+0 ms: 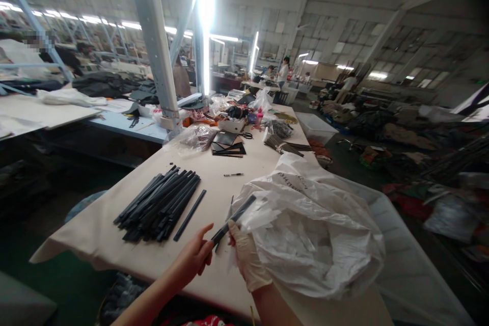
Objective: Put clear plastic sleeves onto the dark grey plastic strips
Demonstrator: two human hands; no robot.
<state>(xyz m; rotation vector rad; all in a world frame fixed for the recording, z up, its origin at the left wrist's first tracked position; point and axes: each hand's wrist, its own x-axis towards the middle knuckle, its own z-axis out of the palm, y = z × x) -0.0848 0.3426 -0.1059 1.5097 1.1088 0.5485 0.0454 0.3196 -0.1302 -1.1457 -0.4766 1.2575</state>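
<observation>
My bare left hand [198,250] grips the near end of a flat dark strip [244,208], with one finger stretched out. My right hand [243,252], in a pale thin glove, pinches the same strip around its middle. The strip slants up and to the right, its far end over a white plastic bag [321,234]. Another thin dark piece [232,205] shows just behind it, partly hidden. To the left lies a pile of similar dark strips [160,204], with one single strip [190,215] apart from it on the table [153,168].
A pen [233,174] lies mid-table. Farther back are dark flat pieces [228,143], scissors [247,135], a clear plastic bag [196,138] and a bundle of grey-brown strips [280,143]. A metal post [155,35] rises at the table's left edge. People work in the distance.
</observation>
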